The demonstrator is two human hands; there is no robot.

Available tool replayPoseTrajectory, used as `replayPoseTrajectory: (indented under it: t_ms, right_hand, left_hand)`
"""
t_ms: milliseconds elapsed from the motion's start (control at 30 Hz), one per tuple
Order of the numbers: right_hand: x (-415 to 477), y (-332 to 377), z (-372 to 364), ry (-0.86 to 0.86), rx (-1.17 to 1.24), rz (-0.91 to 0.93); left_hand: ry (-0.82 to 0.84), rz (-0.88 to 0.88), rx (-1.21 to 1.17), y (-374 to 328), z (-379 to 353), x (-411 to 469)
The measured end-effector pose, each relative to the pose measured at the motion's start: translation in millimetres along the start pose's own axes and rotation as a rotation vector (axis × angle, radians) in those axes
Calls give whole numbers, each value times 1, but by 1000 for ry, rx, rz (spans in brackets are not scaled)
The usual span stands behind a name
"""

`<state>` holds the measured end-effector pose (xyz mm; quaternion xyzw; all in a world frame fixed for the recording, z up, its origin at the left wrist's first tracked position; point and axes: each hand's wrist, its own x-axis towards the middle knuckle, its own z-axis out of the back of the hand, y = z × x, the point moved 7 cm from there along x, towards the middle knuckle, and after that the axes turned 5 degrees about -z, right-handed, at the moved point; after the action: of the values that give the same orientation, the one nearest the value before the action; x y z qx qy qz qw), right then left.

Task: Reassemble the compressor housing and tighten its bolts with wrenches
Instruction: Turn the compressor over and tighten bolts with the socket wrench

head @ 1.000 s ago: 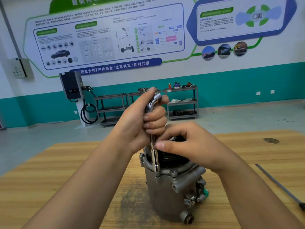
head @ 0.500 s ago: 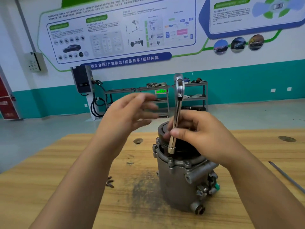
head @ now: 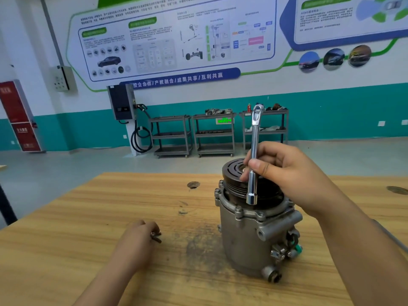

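Compressor housing (head: 247, 244) is stood upright on the worktop (head: 88, 217), right of centre, towards the near edge. Socket wrench (head: 254, 146) is held upright over its flange, pinched between thumb and curled fingers of the right hand (head: 284, 171). Left hand (head: 134, 237) is curled over loose bolts (head: 156, 237) left of the housing; whether they are gripped cannot be told.

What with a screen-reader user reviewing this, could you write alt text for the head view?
A right hand holds a socket wrench upright over a compressor on a wooden table; the left hand touches loose bolts.
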<state>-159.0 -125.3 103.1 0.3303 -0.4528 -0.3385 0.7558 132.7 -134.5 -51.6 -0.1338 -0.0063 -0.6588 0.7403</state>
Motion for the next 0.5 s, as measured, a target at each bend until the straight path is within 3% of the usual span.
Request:
replayPoseTrajectory:
  t_ms: [267, 500]
  right_hand:
    - [0, -2, 3, 24, 15, -7]
    - [0, -3, 3, 36, 11, 4]
  left_hand:
    - [-29, -12, 11, 1, -13, -1]
    - [46, -31, -34, -17, -8, -11]
